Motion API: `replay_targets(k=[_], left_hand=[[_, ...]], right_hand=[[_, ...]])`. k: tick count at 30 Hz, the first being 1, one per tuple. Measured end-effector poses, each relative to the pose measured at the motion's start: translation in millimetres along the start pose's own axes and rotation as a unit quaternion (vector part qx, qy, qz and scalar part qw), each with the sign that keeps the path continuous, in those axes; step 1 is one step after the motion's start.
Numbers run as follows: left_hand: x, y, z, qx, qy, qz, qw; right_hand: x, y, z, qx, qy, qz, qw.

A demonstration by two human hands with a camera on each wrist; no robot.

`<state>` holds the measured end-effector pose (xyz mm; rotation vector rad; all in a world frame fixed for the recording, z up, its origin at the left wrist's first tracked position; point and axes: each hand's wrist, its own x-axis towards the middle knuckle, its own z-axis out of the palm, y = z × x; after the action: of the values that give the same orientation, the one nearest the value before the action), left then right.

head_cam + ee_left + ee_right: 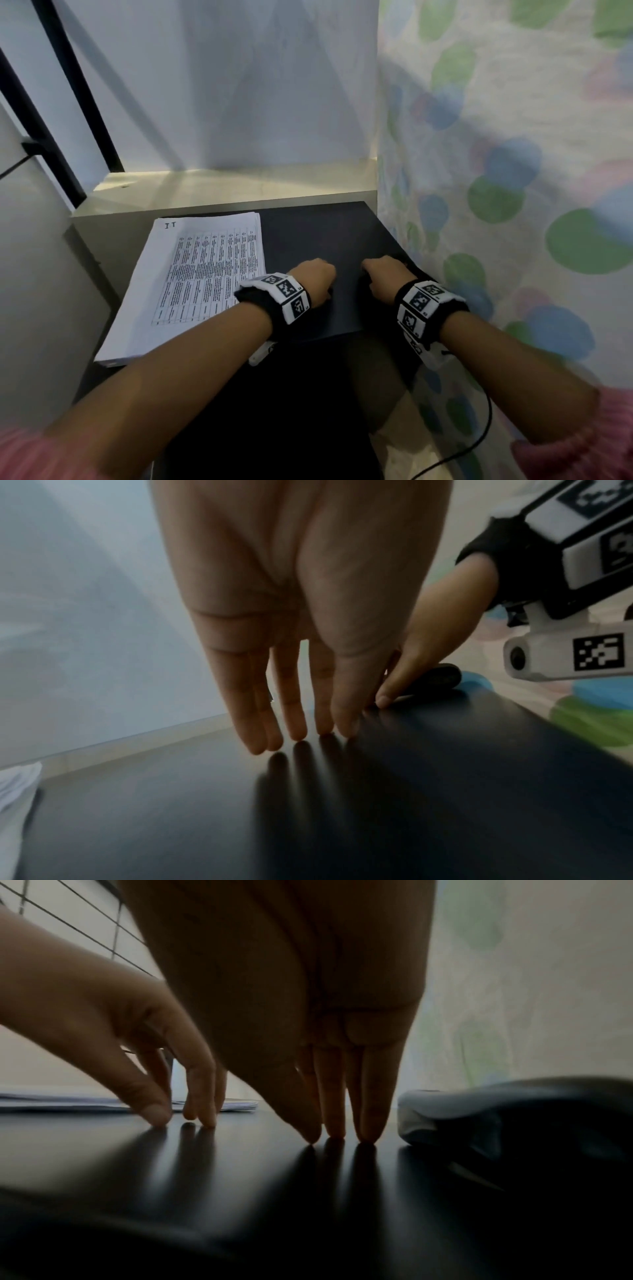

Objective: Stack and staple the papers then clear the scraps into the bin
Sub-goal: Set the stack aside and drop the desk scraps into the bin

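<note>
Your left hand (pixel 313 279) and right hand (pixel 385 277) rest fingertips-down, unclenched, holding nothing, on the desk (pixel 315 233); papers (pixel 191 277) wait at nine o'clock, likely a pause before stacking

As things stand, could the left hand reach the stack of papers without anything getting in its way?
Probably yes. The left hand rests with straight fingertips on the dark table, holding nothing, and the stack of papers lies right beside it to the left, with only bare tabletop between.
</note>
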<state>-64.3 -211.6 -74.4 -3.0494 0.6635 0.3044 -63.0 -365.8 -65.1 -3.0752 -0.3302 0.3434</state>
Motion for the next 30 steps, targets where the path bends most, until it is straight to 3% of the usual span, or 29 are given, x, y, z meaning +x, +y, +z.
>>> replay_targets(k=[7,14,20,23,30], left_hand=[[-9.8,16.5,-7.7,0.025,-0.01,-0.035,0.999],[-16.1,22.0,-3.1,0.056,-0.056,-0.028,0.997],[-21.4,5.1,-12.1,-0.025,-0.067,-0.087,0.994],[-24.2,-9.6,-19.9,-0.083,-0.038,-0.1,0.991],[-48.0,-27.2,-27.8,-0.199,-0.002,-0.095,0.975]], right_hand=[[-5.2,-15.4,-4.7,-0.063,0.029,-0.055,0.996],[-5.7,-25.9,2.1,-0.1,0.018,-0.05,0.994],[-10.0,-1.7,-8.6,0.106,0.08,0.028,0.991],[-16.3,5.8,-7.7,0.172,0.121,0.026,0.977],[-30.1,-12.4,-10.6,0.239,0.132,-0.02,0.962]])
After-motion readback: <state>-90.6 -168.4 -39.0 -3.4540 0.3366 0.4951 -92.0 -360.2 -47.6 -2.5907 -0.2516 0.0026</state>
